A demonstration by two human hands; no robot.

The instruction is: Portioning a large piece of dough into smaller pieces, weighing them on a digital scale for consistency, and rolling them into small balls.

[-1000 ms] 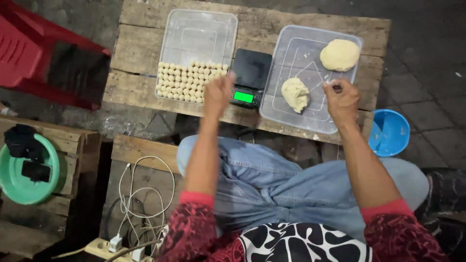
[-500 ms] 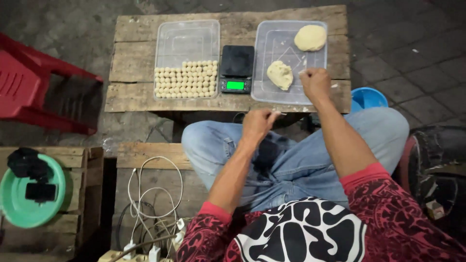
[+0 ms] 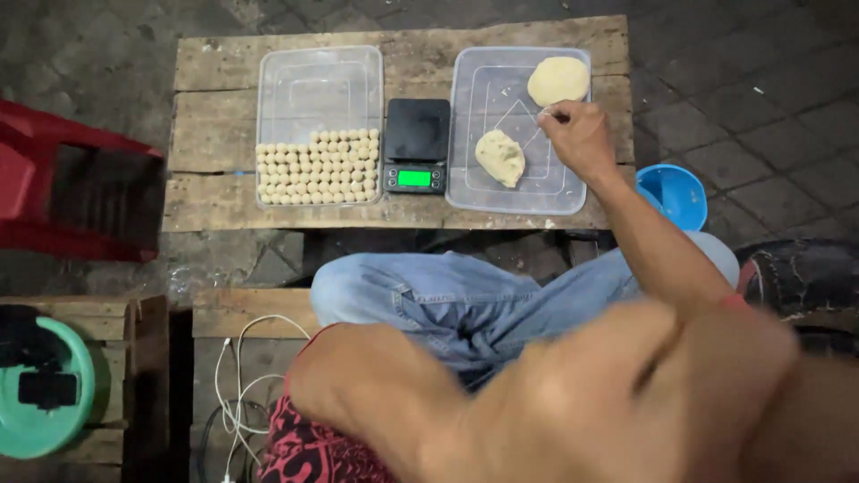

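Dough balls [image 3: 318, 167] filled half the left tray [image 3: 318, 76]; two lumps [image 3: 499, 157] remained; right hand [image 3: 580, 136] grip pinched a small tool; left hand [image 3: 573, 394] blurred, grip unclear.

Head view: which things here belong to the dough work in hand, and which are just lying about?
In use:
- right hand over the right tray
- two dough lumps
- digital scale
- left tray with rows of small dough balls
- wooden table

Lying about:
- blue bowl
- red plastic chair
- green dish
- white cables

The left hand is a close blur.
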